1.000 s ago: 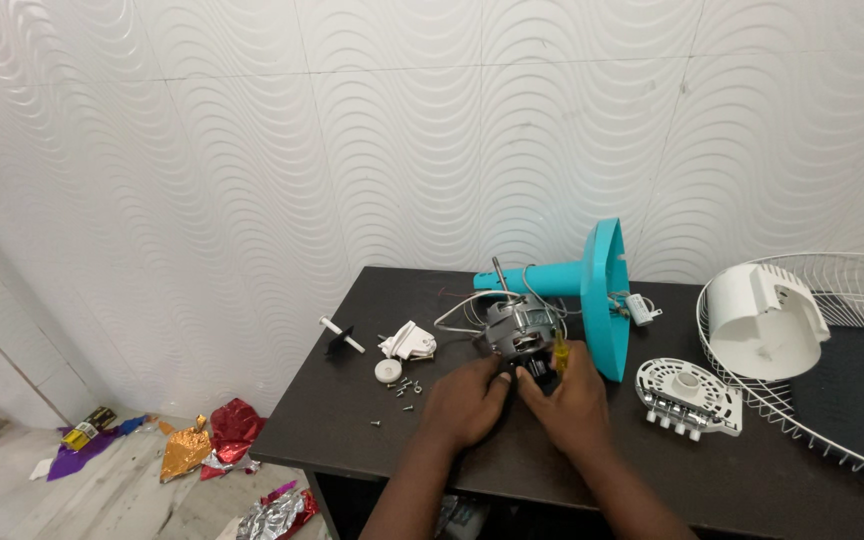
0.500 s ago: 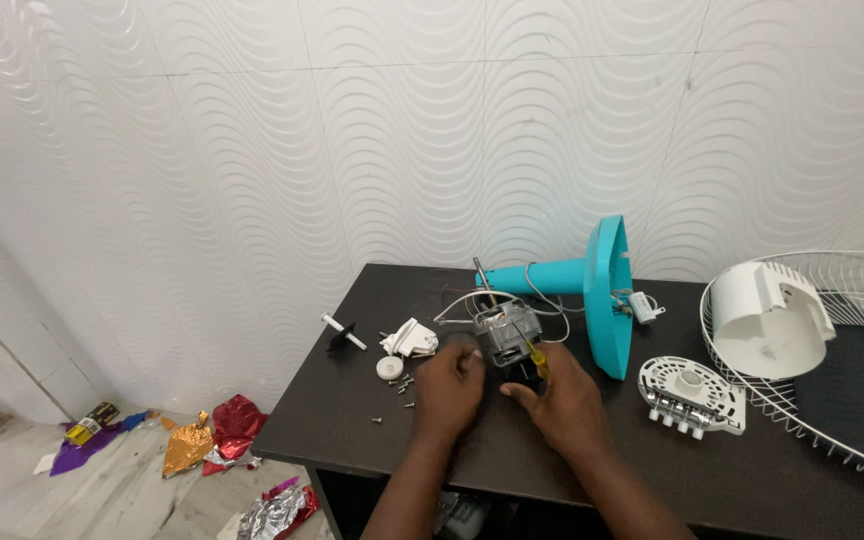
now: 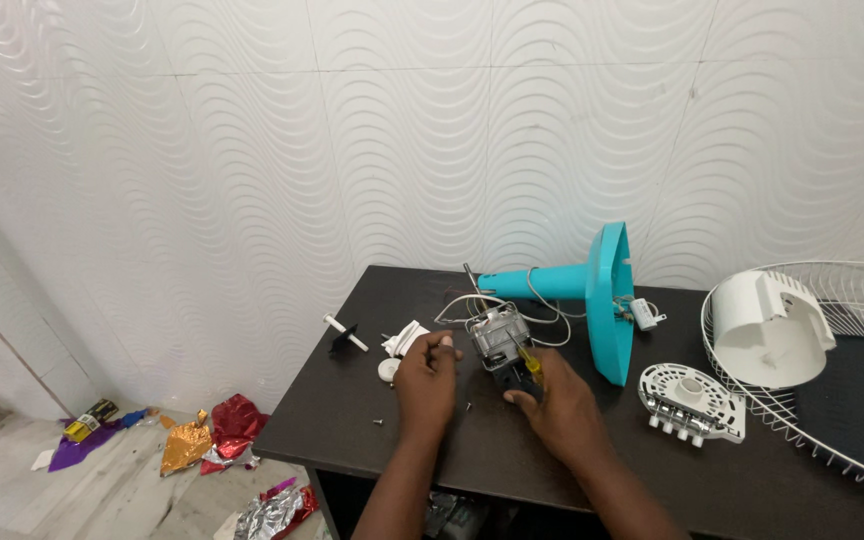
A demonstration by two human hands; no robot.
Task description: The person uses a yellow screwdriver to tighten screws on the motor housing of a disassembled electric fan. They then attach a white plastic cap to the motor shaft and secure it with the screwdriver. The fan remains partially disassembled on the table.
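A small metal fan motor (image 3: 497,335) with white wires sits on the dark table (image 3: 352,420). My left hand (image 3: 426,380) rests beside the motor's left side, fingers curled against it. My right hand (image 3: 557,405) grips a yellow-handled screwdriver (image 3: 529,362) whose tip points up at the motor. Behind the motor a teal fan stand (image 3: 592,290) lies on its side, its round base facing right.
A white switch plate (image 3: 694,402) lies right of my hands. A white motor cover (image 3: 770,328) sits in a wire fan guard (image 3: 852,300) at the far right. Small white parts (image 3: 404,340) and loose screws (image 3: 379,421) lie left. Crumpled foil wrappers (image 3: 214,440) litter the floor.
My view has shifted slightly. Both hands moved a little toward the motor, and the screwdriver now points up at it.
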